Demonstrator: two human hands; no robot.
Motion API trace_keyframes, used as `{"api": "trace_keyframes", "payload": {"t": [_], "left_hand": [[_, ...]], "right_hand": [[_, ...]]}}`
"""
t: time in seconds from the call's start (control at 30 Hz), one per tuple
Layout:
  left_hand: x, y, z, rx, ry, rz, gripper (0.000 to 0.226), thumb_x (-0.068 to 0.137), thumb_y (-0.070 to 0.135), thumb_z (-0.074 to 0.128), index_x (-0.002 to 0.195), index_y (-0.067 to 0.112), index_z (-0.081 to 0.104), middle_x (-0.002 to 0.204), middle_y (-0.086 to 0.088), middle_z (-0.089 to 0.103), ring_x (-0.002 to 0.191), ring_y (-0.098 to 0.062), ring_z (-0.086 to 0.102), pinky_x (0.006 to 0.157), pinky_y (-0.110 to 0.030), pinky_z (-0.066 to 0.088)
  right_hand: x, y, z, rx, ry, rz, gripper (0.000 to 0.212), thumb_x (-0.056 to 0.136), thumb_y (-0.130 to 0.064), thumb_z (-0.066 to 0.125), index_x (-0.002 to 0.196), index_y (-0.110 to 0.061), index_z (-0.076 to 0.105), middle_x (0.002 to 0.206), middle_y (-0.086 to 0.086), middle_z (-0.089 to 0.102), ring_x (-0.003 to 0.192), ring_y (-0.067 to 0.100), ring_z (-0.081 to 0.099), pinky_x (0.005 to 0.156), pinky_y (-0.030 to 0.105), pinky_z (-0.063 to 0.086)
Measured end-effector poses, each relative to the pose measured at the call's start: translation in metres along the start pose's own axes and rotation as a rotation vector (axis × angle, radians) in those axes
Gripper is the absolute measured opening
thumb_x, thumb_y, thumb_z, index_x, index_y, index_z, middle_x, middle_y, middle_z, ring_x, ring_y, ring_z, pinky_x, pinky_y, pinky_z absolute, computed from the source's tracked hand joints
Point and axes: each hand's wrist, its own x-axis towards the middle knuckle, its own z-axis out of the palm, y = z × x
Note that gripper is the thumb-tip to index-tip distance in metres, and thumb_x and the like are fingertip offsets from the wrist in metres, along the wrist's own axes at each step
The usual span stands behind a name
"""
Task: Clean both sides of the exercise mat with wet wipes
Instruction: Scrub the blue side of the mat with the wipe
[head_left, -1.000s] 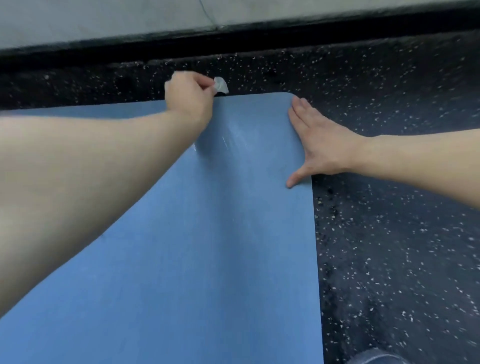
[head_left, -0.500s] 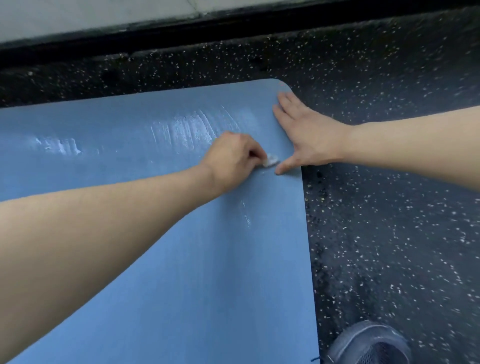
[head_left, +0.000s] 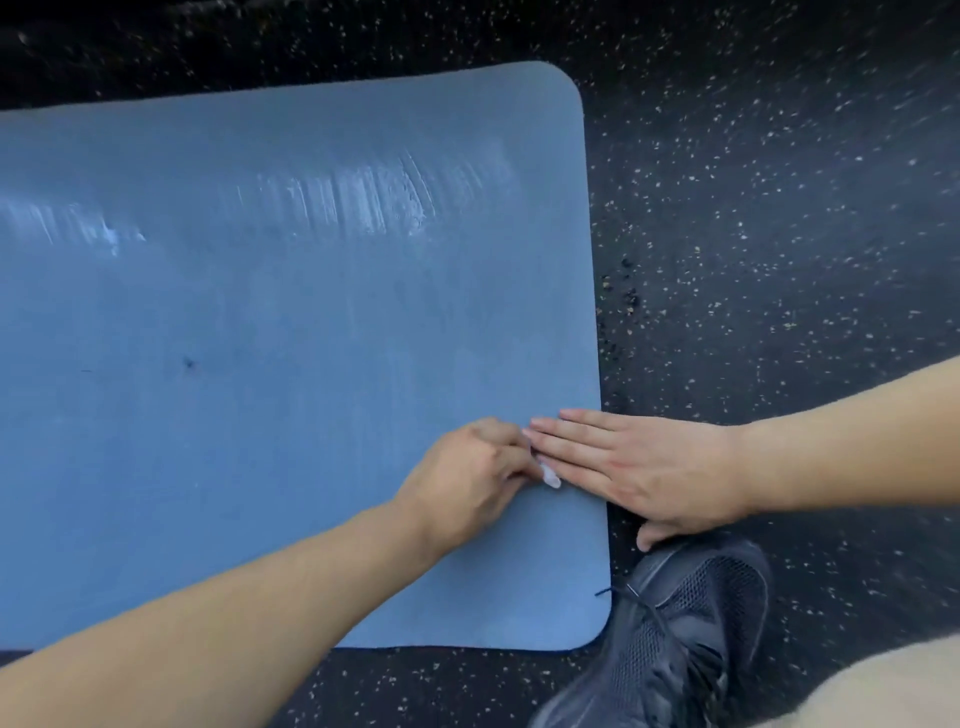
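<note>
Blue foam defines the exercise mat (head_left: 270, 415), which lies flat on the speckled black floor (head_left: 779, 234), filling the view from 9 o'clock to centre. We judge the step in hand to be wiping the upper face near the mat's right edge. Our left hand (head_left: 467, 480) has its fingers curled round a small white wet wipe (head_left: 549, 474) and presses it to the mat at about 5 o'clock from centre. Our right hand (head_left: 639, 475) lies flat, fingers straight, across the mat's edge, pinning it. Wet streaks show toward 12 o'clock. The next move calls for strokes over the dry near strip; later the mat must be turned. Count: one mat, one wipe, two hands, one dark shoe (head_left: 680, 639).
</note>
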Motion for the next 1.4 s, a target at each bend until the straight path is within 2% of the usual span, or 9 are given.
{"api": "trace_keyframes", "payload": {"t": [0.13, 0.27, 0.5, 0.6, 0.8, 0.93, 1.07, 1.17, 1.4], "left_hand": [[-0.014, 0.013, 0.010, 0.037, 0.093, -0.080, 0.013, 0.093, 0.025, 0.066, 0.092, 0.027, 0.079, 0.089, 0.007, 0.071, 0.078, -0.021, 0.065, 0.071, -0.031, 0.054], [-0.068, 0.034, 0.047, 0.046, -0.195, 0.057, 0.037, 0.105, 0.035, 0.038, 0.108, 0.027, 0.074, 0.098, 0.006, 0.067, 0.087, -0.023, 0.060, 0.066, -0.035, 0.055], [-0.105, 0.041, 0.064, 0.066, -0.440, 0.255, 0.023, 0.102, 0.026, 0.041, 0.108, 0.024, 0.063, 0.095, 0.001, 0.060, 0.091, -0.025, 0.056, 0.061, -0.037, 0.055], [-0.102, 0.039, 0.061, 0.016, -0.352, 0.213, 0.017, 0.099, 0.026, 0.054, 0.105, 0.029, 0.070, 0.095, 0.008, 0.060, 0.089, -0.017, 0.057, 0.070, -0.031, 0.055], [0.054, -0.028, -0.059, -0.058, 0.471, -0.214, 0.007, 0.087, 0.022, 0.070, 0.090, 0.021, 0.077, 0.092, 0.005, 0.069, 0.083, -0.010, 0.066, 0.079, -0.023, 0.052], [0.182, -0.077, -0.155, -0.007, 0.652, -0.474, 0.008, 0.087, 0.023, 0.071, 0.090, 0.023, 0.079, 0.088, 0.008, 0.075, 0.085, -0.010, 0.069, 0.081, -0.024, 0.052], [0.261, -0.107, -0.191, 0.011, 0.632, -0.590, 0.015, 0.086, 0.044, 0.072, 0.082, 0.030, 0.080, 0.080, 0.012, 0.074, 0.084, -0.010, 0.068, 0.079, -0.021, 0.054], [0.273, -0.101, -0.178, 0.140, 0.504, -0.576, 0.019, 0.085, 0.024, 0.065, 0.070, 0.034, 0.071, 0.073, 0.006, 0.068, 0.073, -0.017, 0.057, 0.072, -0.028, 0.055], [0.217, -0.046, -0.114, 0.269, 0.073, -0.195, 0.016, 0.085, 0.021, 0.066, 0.091, 0.028, 0.078, 0.092, 0.005, 0.076, 0.090, -0.025, 0.068, 0.081, -0.037, 0.053]], "right_hand": [[0.002, 0.000, -0.002, -0.029, 0.010, -0.093, 0.126, 0.087, -0.069, 0.066, 0.165, 0.003, -0.001, 0.172, 0.026, -0.015, 0.161, 0.038, -0.015, 0.131, 0.054, -0.003], [0.005, -0.016, 0.004, 0.032, -0.021, -0.271, 0.103, 0.098, -0.052, 0.061, 0.166, 0.002, 0.006, 0.172, 0.027, -0.012, 0.161, 0.038, -0.011, 0.131, 0.052, 0.003], [0.004, -0.043, 0.018, 0.077, -0.065, -0.435, 0.063, 0.102, -0.025, 0.050, 0.163, -0.013, 0.035, 0.174, 0.022, -0.002, 0.163, 0.036, 0.000, 0.131, 0.051, 0.012], [0.011, -0.011, 0.005, 0.088, 0.035, -0.314, 0.075, 0.104, -0.044, 0.052, 0.167, -0.015, 0.022, 0.176, 0.016, -0.001, 0.163, 0.031, -0.003, 0.131, 0.050, 0.007], [0.032, 0.151, -0.079, 0.158, 0.229, 0.527, 0.142, 0.077, -0.089, 0.062, 0.166, 0.002, 0.000, 0.173, 0.024, -0.014, 0.162, 0.033, -0.012, 0.133, 0.042, 0.001], [0.034, 0.215, -0.109, 0.312, 0.153, 0.760, 0.169, 0.053, -0.095, 0.071, 0.163, 0.003, -0.012, 0.172, 0.021, -0.021, 0.161, 0.031, -0.017, 0.129, 0.031, -0.008], [0.042, 0.225, -0.100, 0.396, 0.137, 0.793, 0.176, 0.046, -0.090, 0.080, 0.163, 0.001, -0.015, 0.172, 0.019, -0.023, 0.161, 0.031, -0.017, 0.127, 0.031, -0.008], [0.043, 0.227, -0.099, 0.396, 0.153, 0.807, 0.177, 0.044, -0.088, 0.081, 0.164, 0.001, -0.014, 0.172, 0.019, -0.022, 0.161, 0.031, -0.016, 0.128, 0.032, -0.007], [0.040, 0.224, -0.090, 0.340, 0.185, 0.772, 0.178, 0.037, -0.105, 0.056, 0.164, 0.004, -0.004, 0.173, 0.024, -0.015, 0.162, 0.035, -0.012, 0.133, 0.041, -0.001]]}}
